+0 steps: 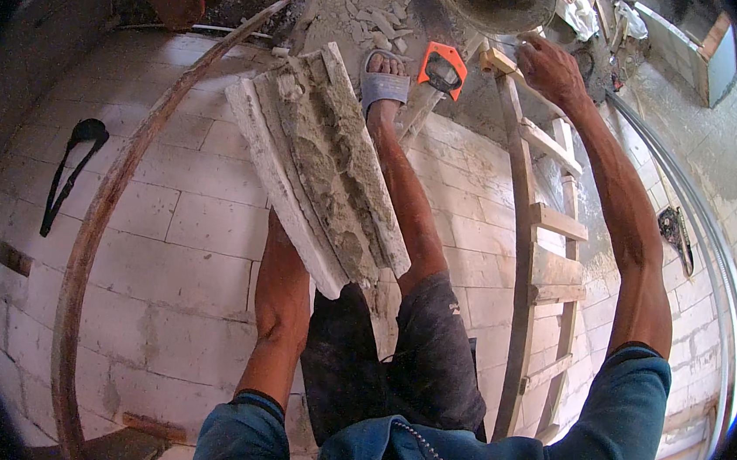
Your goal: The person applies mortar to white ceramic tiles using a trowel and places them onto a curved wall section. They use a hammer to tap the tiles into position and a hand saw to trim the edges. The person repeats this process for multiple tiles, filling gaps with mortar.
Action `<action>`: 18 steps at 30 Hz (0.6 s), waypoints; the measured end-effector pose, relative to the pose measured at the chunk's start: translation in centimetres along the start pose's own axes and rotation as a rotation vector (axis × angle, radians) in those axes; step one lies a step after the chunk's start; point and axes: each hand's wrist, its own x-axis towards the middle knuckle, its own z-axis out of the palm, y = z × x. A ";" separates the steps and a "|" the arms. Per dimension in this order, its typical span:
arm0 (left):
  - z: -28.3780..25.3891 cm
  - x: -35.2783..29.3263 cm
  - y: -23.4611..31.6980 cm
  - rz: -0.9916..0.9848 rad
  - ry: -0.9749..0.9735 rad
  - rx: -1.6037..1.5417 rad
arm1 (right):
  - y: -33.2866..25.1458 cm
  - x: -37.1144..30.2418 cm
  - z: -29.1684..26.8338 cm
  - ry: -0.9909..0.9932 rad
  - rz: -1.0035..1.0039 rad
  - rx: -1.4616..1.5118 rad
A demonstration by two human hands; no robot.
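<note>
A pale, trough-like slab [263, 133] with rough grey mortar [331, 157] along its middle is held tilted in front of my legs. My left forearm [282, 301] runs up under it; the slab hides that hand and its fingers, but the slab rests on that arm's end. At the upper right, my right hand [553, 71] is closed beside the rim of a round bucket [498, 5], just above the top of a wooden ladder [521, 235]. What its fingers grip is too small to make out.
An orange-handled saw [443, 71] lies past my sandalled foot [386, 83]. A long wooden pole [115, 173] crosses the left side, near a black strap-like thing [67, 169]. Rubble [378, 25] lies at the far end. Metal profiles [697, 180] curve along the right.
</note>
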 end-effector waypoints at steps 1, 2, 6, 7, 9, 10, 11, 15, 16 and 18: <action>0.0 -0.1 0.1 0.003 -0.003 0.000 | 0.0 0.9 -0.7 0.144 -0.053 -0.082; 0.2 -0.2 0.2 0.002 -0.014 -0.003 | 0.3 2.6 -1.4 0.287 -0.106 -0.161; 0.7 -0.8 0.2 0.008 -0.053 -0.012 | 2.3 11.8 -5.1 -0.056 0.055 -0.572; 1.9 0.0 -0.3 0.028 -0.077 -0.036 | 3.8 12.8 -6.6 -0.017 0.008 -0.674; 0.4 -2.0 -0.1 -0.027 -0.050 0.008 | 2.5 17.6 -7.3 0.109 -0.170 -0.753; 0.3 -2.4 -0.3 -0.042 -0.043 0.010 | 1.6 18.8 -6.4 0.141 -0.176 -0.738; 0.0 -3.1 -0.4 -0.064 -0.032 0.013 | -1.5 19.4 -2.8 0.170 -0.120 -0.663; 0.0 -3.7 -0.4 -0.073 -0.038 -0.003 | -19.3 14.9 21.8 0.365 0.305 -0.138; 1.2 -1.8 0.1 -0.013 -0.098 -0.031 | -19.5 11.6 27.1 0.394 0.469 -0.065; 1.5 -1.6 -0.2 -0.018 -0.117 -0.025 | -23.1 9.4 30.9 0.298 0.539 0.076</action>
